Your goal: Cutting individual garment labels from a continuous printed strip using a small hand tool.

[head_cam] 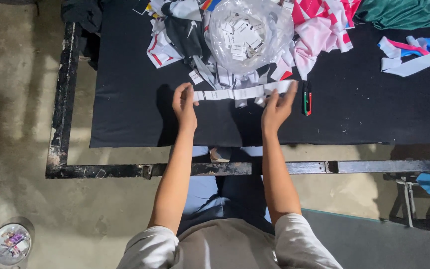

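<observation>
A white strip of joined fabric labels (pixel 240 92) is stretched flat between both hands over the black table cloth (pixel 130 99). My left hand (pixel 184 103) pinches its left end. My right hand (pixel 278 105) holds the right end with fingers extended along it. Just behind the strip lies a clear plastic bag (pixel 250 30) full of small white labels, with more loose label strips (pixel 225 77) below it.
Small red-and-green thread snips (pixel 307 98) lie right of my right hand. Pink-white fabric (pixel 324 25), green fabric (pixel 399 12) and coloured strips (pixel 414 52) sit at the back right. The table's metal frame (pixel 60 99) borders a concrete floor; a round dish (pixel 10 243) sits bottom left.
</observation>
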